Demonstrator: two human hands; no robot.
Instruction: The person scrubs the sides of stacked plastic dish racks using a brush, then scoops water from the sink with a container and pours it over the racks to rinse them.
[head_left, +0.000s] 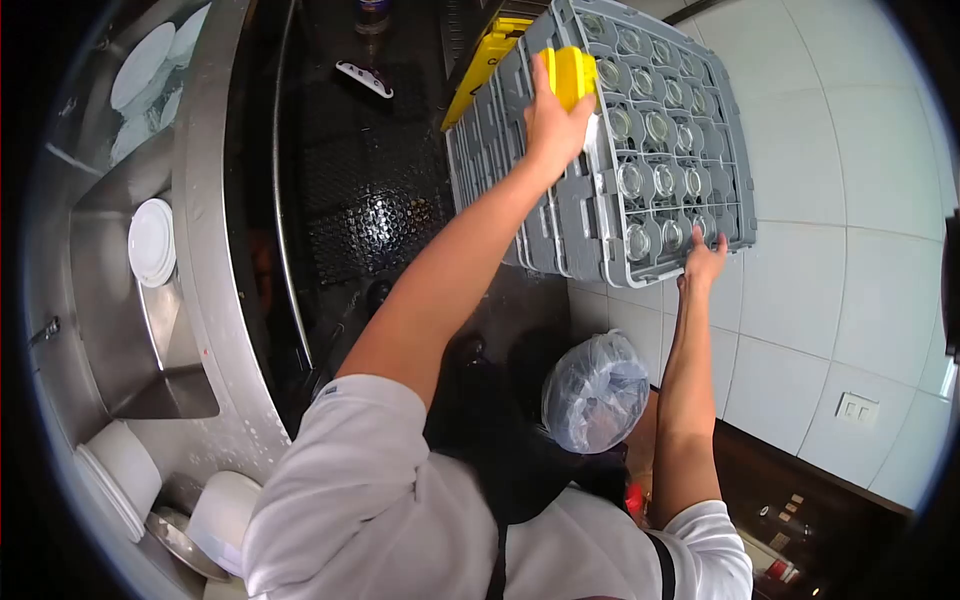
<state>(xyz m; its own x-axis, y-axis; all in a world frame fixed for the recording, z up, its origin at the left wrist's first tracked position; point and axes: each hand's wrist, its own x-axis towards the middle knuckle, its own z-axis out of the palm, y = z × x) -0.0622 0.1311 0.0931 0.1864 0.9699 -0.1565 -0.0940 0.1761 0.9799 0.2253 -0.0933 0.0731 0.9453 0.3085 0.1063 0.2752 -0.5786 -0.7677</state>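
A grey glass rack [590, 215] stands at the upper right, its open top showing several upturned clear glasses [655, 127] in the compartments. My left hand [555, 130] is closed around a yellow block-like piece [568, 77] at the rack's near side edge. Whether that piece belongs to the rack, I cannot tell. Lower right, my right hand [705, 262] grips the rack's rim at a corner, thumb and fingers over the edge. Part of its grasp is hidden behind the rim.
Left is a steel sink counter [205, 250] with white plates [152, 243] and white containers [222, 510]. A yellow sign [490, 65] leans behind the rack. Below stands a bin with a clear liner [597, 395]. A tiled wall [790, 170] borders the right; a dark textured mat [370, 210] covers the floor.
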